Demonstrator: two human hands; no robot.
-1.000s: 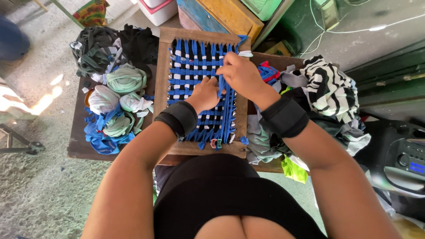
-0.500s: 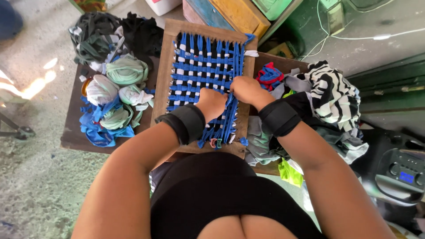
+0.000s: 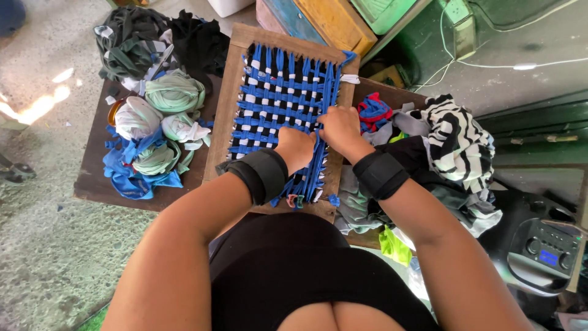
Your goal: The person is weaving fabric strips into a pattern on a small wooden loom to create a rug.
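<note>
Weaving on wooden frame loom, desk centre.
Left hand and right hand pinched soft, stretchy blue fabric strips; light, likely best gripped near ends.

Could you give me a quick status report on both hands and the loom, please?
Left hand and right hand pressed on blue strips in the wooden loom frame. Grip unclear. Rag piles either side, none obstructing.

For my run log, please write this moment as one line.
left hand: on blue strips | right hand: on strips near frame edge | cloth balls: left
</note>
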